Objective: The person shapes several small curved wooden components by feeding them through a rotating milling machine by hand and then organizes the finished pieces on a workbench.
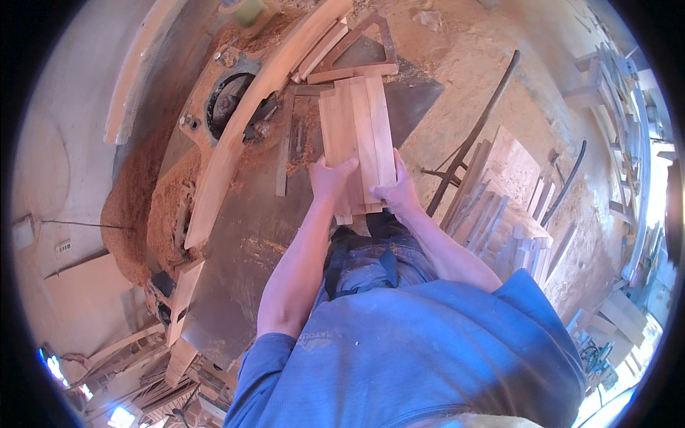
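Side by side in front of me lie several pale wooden boards (357, 118), their long edges together and their near ends uneven. My left hand (332, 178) grips the left edge of this bundle, thumb on top. On the opposite edge my right hand (397, 187) is closed the same way, its thumb lying across the top face. The fingers of both hands are partly hidden beneath or beside the boards. The far ends reach over the dark metal table (246, 264), close to a triangular wooden frame (389, 44).
A long curved wooden beam (228, 150) runs along the table's left side, beside a round dark machine part (230, 105) amid heaped sawdust (128, 207). Stacked boards (499, 207) stand to my right, near a dark bar (478, 135). More timber (621, 135) leans at the far right.
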{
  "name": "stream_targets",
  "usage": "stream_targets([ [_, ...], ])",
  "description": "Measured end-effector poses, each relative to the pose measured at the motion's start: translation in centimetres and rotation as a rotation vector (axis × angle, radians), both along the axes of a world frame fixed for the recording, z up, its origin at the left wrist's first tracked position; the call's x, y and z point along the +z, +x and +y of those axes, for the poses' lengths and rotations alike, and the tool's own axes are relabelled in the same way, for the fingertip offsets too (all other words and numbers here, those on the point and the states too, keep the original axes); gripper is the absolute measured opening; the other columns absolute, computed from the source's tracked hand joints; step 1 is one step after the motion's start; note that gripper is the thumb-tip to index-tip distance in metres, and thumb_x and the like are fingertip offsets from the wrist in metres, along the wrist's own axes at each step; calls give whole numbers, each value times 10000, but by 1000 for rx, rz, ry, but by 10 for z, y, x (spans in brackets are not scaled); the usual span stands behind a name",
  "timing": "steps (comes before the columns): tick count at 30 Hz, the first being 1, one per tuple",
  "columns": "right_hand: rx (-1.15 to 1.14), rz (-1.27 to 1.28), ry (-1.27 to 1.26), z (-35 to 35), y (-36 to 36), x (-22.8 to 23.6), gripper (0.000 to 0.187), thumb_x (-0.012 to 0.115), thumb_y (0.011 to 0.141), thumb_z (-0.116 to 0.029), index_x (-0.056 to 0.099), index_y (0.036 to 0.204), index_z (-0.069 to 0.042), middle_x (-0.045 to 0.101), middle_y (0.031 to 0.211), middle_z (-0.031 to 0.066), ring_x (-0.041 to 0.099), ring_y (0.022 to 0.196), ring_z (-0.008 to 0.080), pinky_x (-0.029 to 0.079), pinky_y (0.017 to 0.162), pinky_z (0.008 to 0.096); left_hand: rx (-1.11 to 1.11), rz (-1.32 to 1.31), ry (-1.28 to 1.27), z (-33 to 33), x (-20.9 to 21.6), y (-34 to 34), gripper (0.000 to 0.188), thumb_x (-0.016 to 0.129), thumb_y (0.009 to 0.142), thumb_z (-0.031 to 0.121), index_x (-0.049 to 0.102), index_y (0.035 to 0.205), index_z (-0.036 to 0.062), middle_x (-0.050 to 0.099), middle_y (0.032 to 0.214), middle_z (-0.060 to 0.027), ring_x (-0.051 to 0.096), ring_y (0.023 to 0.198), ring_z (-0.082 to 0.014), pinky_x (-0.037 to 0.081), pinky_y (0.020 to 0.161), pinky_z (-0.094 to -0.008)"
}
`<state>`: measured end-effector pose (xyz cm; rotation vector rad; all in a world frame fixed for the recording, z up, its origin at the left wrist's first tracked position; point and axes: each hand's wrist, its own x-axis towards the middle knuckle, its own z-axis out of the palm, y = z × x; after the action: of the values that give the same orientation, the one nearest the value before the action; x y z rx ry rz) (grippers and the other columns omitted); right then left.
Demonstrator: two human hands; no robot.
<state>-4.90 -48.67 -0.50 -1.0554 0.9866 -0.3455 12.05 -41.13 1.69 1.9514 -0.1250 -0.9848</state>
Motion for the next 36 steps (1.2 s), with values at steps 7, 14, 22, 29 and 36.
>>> stream_targets([
  [7, -71, -136, -117, -7, -3, 13, 1128, 812, 726, 1, 186, 1664, -22, 513, 1537, 162, 541, 1372, 248, 448, 1140, 376, -91, -343, -169, -9, 24, -10, 522, 842, 751, 202, 703, 1183, -57, 759, 1018, -185, 739, 913, -264, 582, 837, -378],
  [14, 390, 639, -798, -97, 52, 13, 1080, 899, 719, -327, 359, 1610, -41, 552, 1391, 216, 565, 1290, 351, 482, 1094, 426, -230, -241, -19, -52, 10, 50, 334, 781, 852, 159, 723, 1134, -10, 768, 1006, -130, 729, 891, -227, 570, 804, -376],
  [22, 214, 297, -607, -92, 43, -27, 879, 888, 721, -215, 533, 1517, -103, 585, 1197, 207, 669, 1076, 331, 551, 974, 408, -20, -361, -71, -12, -43, 10, 451, 758, 905, 233, 683, 1265, -28, 637, 1161, -201, 671, 1019, -244, 541, 875, -358],
  [29, 232, 443, -592, -87, 44, -2, 653, 860, 721, -210, 649, 1318, -51, 631, 1157, 208, 667, 1040, 349, 556, 932, 430, -199, -258, 55, -16, -33, 23, 596, 765, 909, 401, 679, 1231, -93, 694, 1055, -198, 672, 1017, -260, 533, 901, -404],
  [36, -150, 505, -688, 75, -34, 1, 539, 691, 791, -113, 633, 1322, -42, 618, 1217, 231, 575, 1208, 415, 495, 1031, 471, -278, -322, -4, 60, -36, -12, 615, 664, 1002, 359, 551, 1400, -96, 672, 1219, -185, 633, 1039, -281, 502, 916, -406],
])
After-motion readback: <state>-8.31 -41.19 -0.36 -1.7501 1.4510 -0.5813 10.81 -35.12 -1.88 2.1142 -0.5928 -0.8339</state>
